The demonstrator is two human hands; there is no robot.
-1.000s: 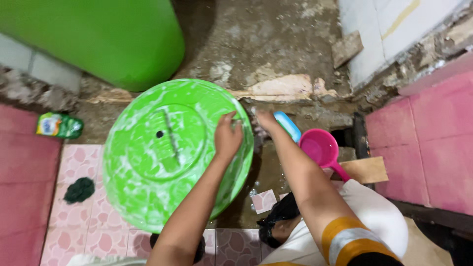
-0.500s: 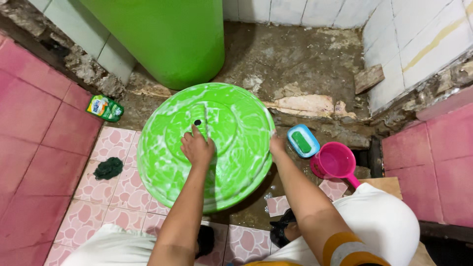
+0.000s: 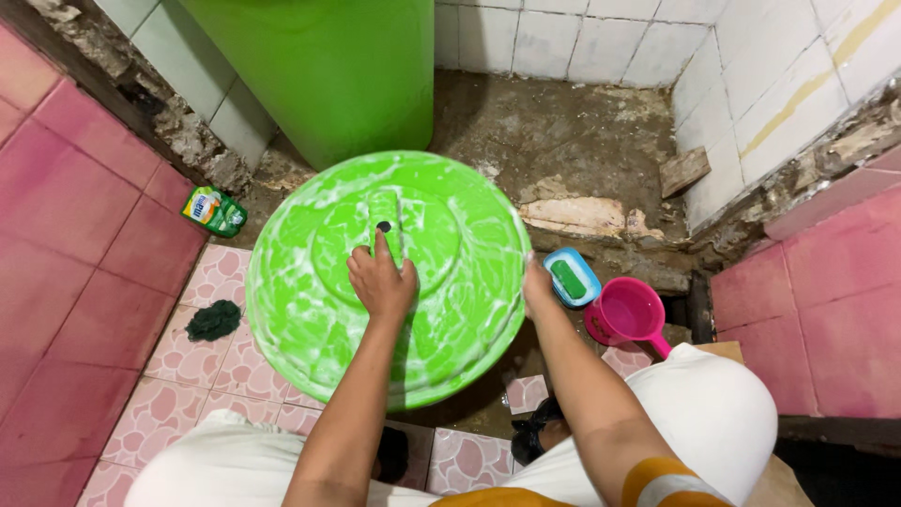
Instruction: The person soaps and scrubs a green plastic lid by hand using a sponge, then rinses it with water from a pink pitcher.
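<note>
The round green lid (image 3: 310, 310), streaked with white suds, sits tilted over the patterned floor tiles (image 3: 221, 282) at the edge of the bare concrete (image 3: 563, 131), its soapy top facing up toward the camera. The left hand (image 3: 383, 280) lies directly on it, palm down near the centre, fingers loosely curled and pointing at the raised handle bar (image 3: 385, 218); whether it holds a scrubber under the palm cannot be told. That bar runs away from the person, toward the big green barrel (image 3: 328, 66). The right hand (image 3: 537, 286) is at the lid's right rim, fingers bent round the edge, steadying it. A blue soap dish (image 3: 571, 277) and pink dipper (image 3: 627, 314) sit just right of that hand
</note>
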